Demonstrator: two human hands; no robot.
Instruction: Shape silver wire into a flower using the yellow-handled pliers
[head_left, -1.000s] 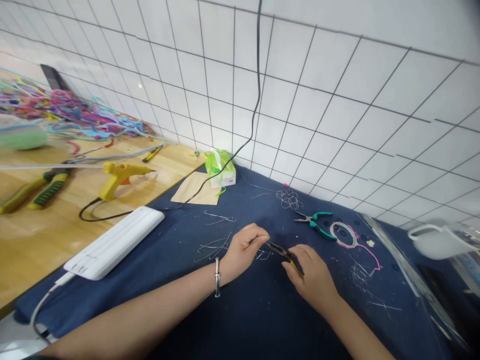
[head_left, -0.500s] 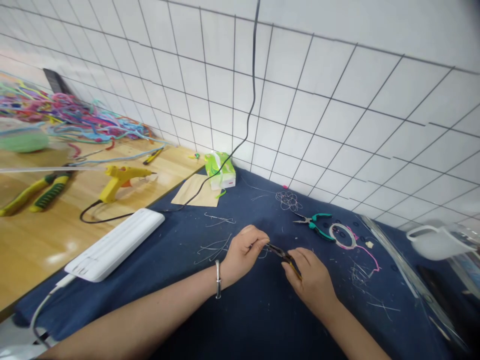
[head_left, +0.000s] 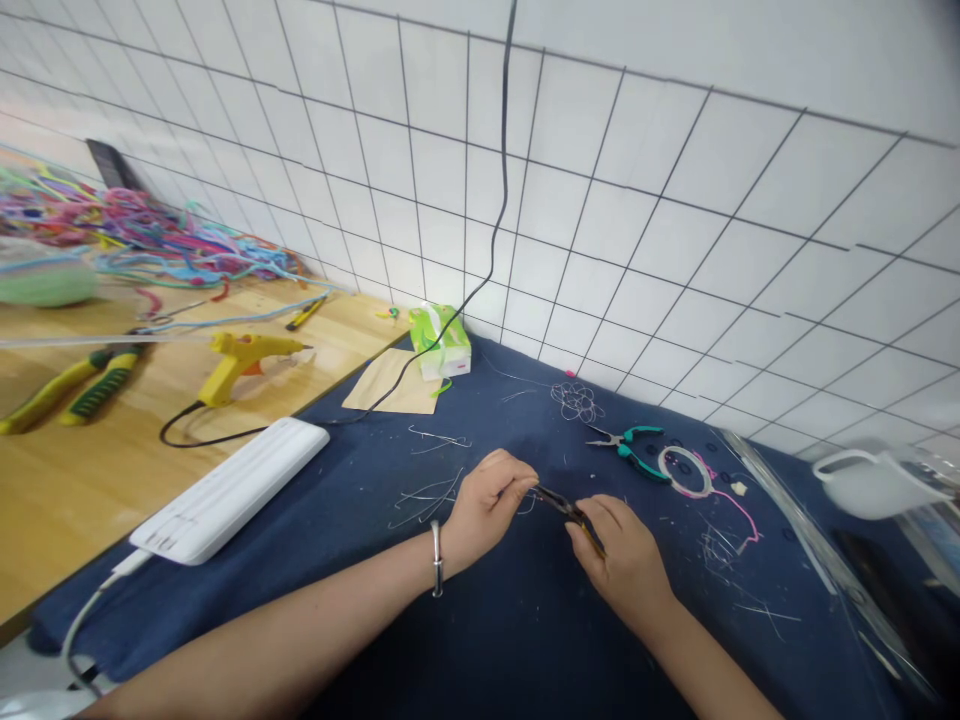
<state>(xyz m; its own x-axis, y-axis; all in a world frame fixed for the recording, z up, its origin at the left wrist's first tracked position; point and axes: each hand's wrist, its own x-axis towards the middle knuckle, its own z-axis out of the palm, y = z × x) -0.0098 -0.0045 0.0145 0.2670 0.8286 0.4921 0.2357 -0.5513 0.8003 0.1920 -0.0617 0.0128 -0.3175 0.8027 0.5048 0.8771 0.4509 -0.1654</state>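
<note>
My right hand [head_left: 626,560] is wrapped around dark-jawed pliers [head_left: 559,502] with yellow-orange handles, their jaws pointing left. The tips meet the fingertips of my left hand [head_left: 487,505], which is closed in a pinch; what it grips is too small and hidden to make out. A fine curved wire [head_left: 528,506] shows just under those fingertips. Several thin cut wires [head_left: 427,500] lie on the dark blue cloth [head_left: 465,640] to the left of my left hand. Beyond my right hand, teal-handled needle-nose pliers [head_left: 634,450] rest with their jaws slightly apart.
A white power bank [head_left: 232,490] with a cable lies at left, near a yellow glue gun [head_left: 244,362] and yellow-green pliers [head_left: 105,380]. Toward the wall are a tissue pack [head_left: 442,345] and coiled wire [head_left: 577,402]. A ring-shaped spool [head_left: 685,472] and white cup [head_left: 877,485] stand right.
Almost nothing differs. The pliers and my right hand have shifted very slightly; my left hand keeps its pinch in the same place.
</note>
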